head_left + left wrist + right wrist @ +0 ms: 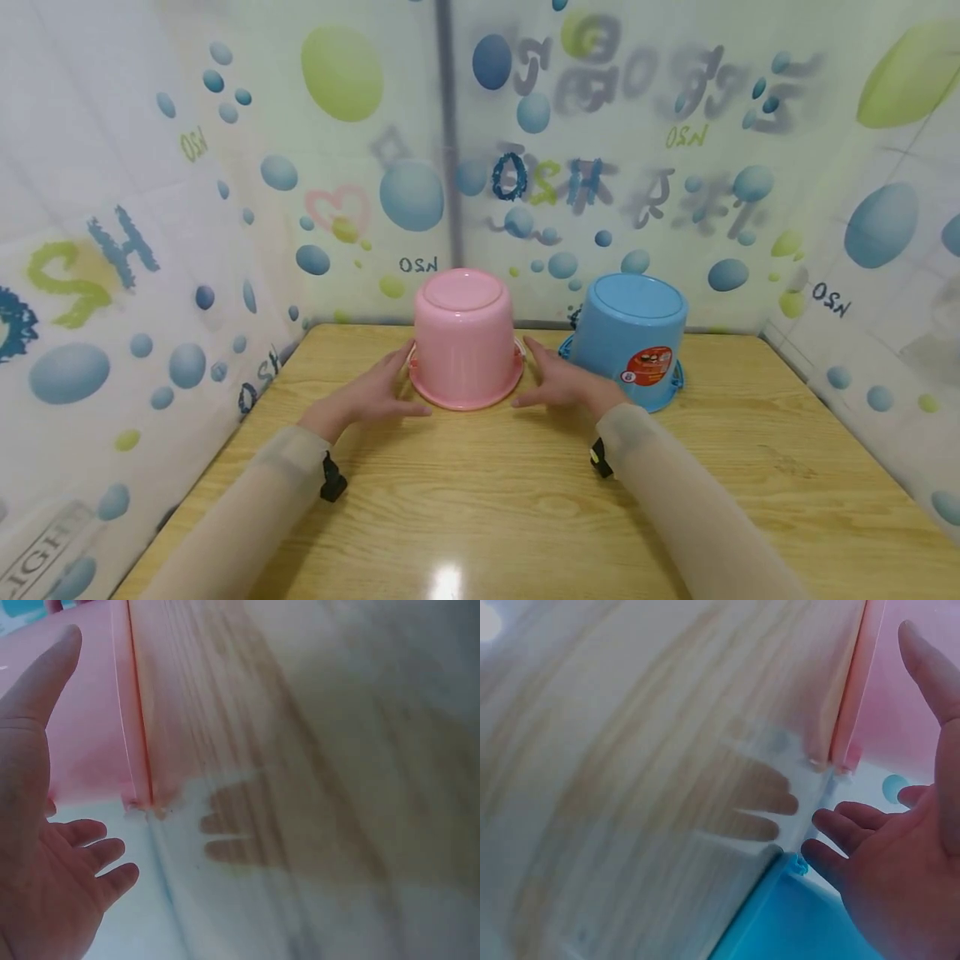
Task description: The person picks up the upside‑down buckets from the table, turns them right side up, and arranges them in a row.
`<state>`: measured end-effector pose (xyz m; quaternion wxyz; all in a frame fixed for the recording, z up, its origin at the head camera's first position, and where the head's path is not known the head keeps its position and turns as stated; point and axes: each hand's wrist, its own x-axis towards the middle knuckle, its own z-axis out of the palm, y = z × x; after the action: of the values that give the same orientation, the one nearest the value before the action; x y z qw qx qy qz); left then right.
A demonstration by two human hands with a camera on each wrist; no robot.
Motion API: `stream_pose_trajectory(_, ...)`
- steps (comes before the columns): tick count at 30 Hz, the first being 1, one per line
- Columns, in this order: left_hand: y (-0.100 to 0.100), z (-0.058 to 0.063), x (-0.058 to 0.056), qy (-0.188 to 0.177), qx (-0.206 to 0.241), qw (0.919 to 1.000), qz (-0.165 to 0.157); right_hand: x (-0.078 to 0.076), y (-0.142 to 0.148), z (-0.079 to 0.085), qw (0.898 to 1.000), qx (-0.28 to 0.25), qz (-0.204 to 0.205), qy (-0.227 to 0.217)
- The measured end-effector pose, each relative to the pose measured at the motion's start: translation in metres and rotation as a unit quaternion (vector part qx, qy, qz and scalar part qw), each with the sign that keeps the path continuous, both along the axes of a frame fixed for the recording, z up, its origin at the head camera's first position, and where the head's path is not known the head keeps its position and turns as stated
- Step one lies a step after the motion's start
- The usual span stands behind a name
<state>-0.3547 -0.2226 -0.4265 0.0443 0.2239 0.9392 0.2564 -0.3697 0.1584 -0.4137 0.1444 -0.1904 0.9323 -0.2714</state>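
A pink bucket stands upside down on the wooden table, its rim flat on the tabletop. My left hand is at its left side, fingers spread and thumb pointing across the front. On the other side, my right hand mirrors it, fingertips near the handle joint. Both wrist views show the hands with fingers extended beside the pink wall, curled round nothing. Right behind my right hand, a blue bucket also sits upside down, with a red round label; my forearm overlaps its lower front.
The wooden table runs back to a curtain printed with bubbles and lettering. More curtain hangs along the left and right sides. A bright reflection shows at the table's near edge.
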Motion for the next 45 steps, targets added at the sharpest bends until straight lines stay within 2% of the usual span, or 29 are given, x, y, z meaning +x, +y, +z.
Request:
stream_pose_trajectory(9, 0.005, -0.006, -0.016, -0.013, 0.004, 0.9999, 0.000, -0.010, -0.011, -0.007, 1.000, -0.011, 0.012, 0.009)
stream_pose_trajectory(16, 0.010, -0.002, -0.020, -0.024, -0.008, 0.9997, -0.001, -0.018, -0.019, -0.010, 1.000, -0.018, -0.004, 0.012)
stream_pose_trajectory(26, 0.012, -0.003, -0.021, -0.037, 0.023, 0.9991, 0.003, -0.021, -0.024, -0.012, 0.999, -0.037, -0.009, 0.028)
stream_pose_trajectory(29, 0.010, -0.005, -0.023, -0.028, 0.028, 0.9992, -0.005, -0.020, -0.022, -0.012, 0.998, -0.054, 0.001, 0.031)
stream_pose_trajectory(36, 0.004, -0.003, -0.025, 0.013, 0.089, 0.9948, -0.049, -0.015, -0.014, -0.008, 0.991, -0.128, 0.013, 0.020)
stream_pose_trajectory(45, -0.005, -0.004, -0.020, 0.013, 0.121, 0.9911, -0.055, -0.004, -0.009, -0.002, 0.987, -0.161, 0.016, 0.011)
